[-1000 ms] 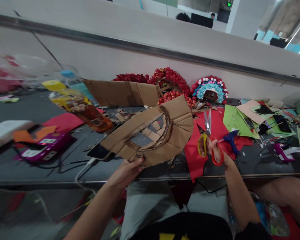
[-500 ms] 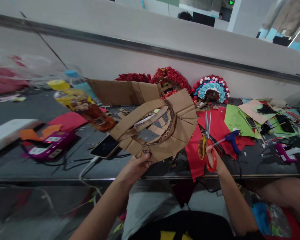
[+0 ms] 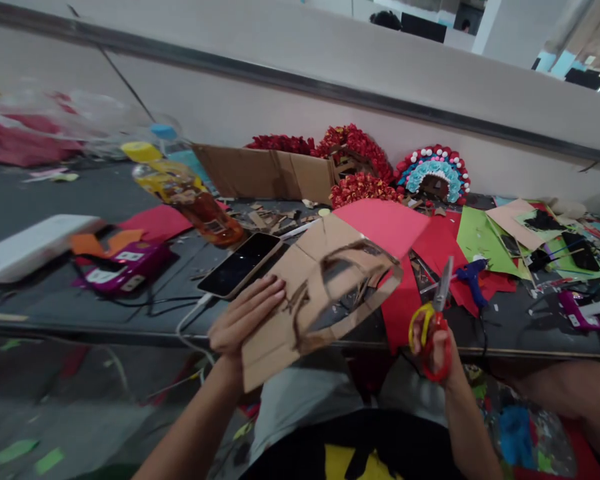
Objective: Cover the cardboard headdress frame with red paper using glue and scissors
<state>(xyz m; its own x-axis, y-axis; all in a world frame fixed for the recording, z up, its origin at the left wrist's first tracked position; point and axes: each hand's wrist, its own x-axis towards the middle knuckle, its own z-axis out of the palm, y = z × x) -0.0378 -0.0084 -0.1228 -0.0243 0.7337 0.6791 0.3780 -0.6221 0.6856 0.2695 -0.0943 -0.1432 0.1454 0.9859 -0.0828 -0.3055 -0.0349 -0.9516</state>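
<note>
My left hand (image 3: 253, 313) holds a cut cardboard piece (image 3: 283, 357) by its left end, fingers flat on top and the thumb out of sight. The piece has a large opening with a strip curving along its near side. A red paper sheet (image 3: 383, 225) shows at its far edge; whether it is joined to the cardboard I cannot tell. My right hand (image 3: 443, 350) grips scissors (image 3: 443, 287) by their red and yellow handles, blades pointing up and apart from the cardboard.
A bottle with a yellow cap (image 3: 200, 207) leans near a phone (image 3: 241, 265) on a charging cable. A blue glue gun (image 3: 473, 277) lies on red paper. Decorated arches (image 3: 435, 175) stand by the wall, with cardboard scraps before them. Another person's limb (image 3: 575, 387) is at right.
The cardboard piece has been turned over, and its opening now faces another way, with red paper showing behind. My right hand and the scissors have moved slightly right and down.
</note>
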